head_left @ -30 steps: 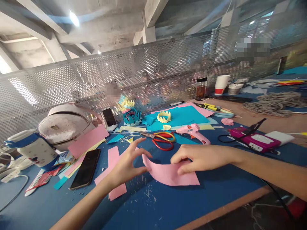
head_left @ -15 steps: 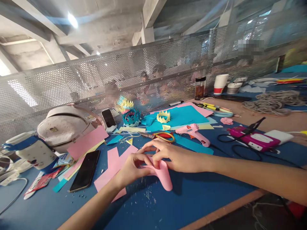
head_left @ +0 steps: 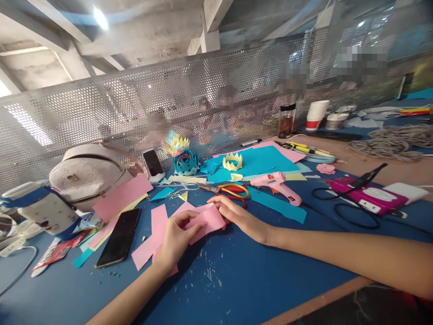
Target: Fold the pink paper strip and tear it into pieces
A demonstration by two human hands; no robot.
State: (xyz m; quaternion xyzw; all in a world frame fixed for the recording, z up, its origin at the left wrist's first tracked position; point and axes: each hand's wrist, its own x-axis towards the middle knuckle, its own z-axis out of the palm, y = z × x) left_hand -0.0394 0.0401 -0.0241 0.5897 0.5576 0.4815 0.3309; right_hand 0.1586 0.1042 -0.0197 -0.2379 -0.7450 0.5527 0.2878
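Observation:
A pink paper strip (head_left: pixel 210 220) is pinched in my left hand (head_left: pixel 179 237), the thumb lying on top of it. It is spread fairly flat just above the table. At its right end is my right hand (head_left: pixel 241 219), fingers stretched out along the edge; its thumb is mostly hidden. More cut pink paper (head_left: pixel 158 225) lies under and beside my left hand. Scissors with yellow handles (head_left: pixel 233 189) rest just beyond my right fingers. A pink glue gun (head_left: pixel 279 186) lies to their right, by a blue paper strip (head_left: pixel 280 205).
Paper crowns (head_left: pixel 185 160) and a small yellow crown (head_left: pixel 232 161) stand at the back. On the left are a black phone (head_left: pixel 119 238), a backpack (head_left: pixel 89 174) and a bottle (head_left: pixel 43 210). A magenta power strip (head_left: pixel 370 195) with black cable is at right.
The pink strip was bent into a curve between both hands and now lies flatter. My right fingers have straightened and moved to its far right end.

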